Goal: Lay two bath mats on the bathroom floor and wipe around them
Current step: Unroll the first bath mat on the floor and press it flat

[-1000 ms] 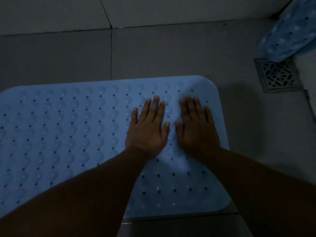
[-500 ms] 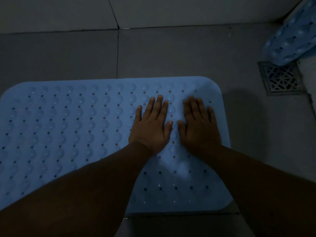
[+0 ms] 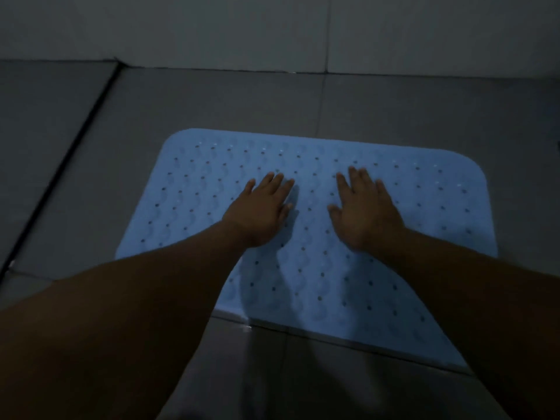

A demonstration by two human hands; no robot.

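A light blue rubber bath mat (image 3: pixel 315 268) with rows of small holes lies flat on the grey tiled floor. My left hand (image 3: pixel 260 210) rests palm down on the mat's middle, fingers spread. My right hand (image 3: pixel 363 213) lies flat on the mat a short way to the right, fingers apart. Neither hand holds anything. My forearms cover the mat's near left and near right corners. The second mat is out of view.
Grey floor tiles (image 3: pixel 212 98) surround the mat. A dark groove (image 3: pixel 60 168) runs diagonally across the floor at the left. A pale tiled wall (image 3: pixel 272 28) rises at the far edge. The room is dim.
My view has swung left, so the mat's left end now shows and the drain and second mat have left the frame. My hands have slid leftward on the mat and moved apart.
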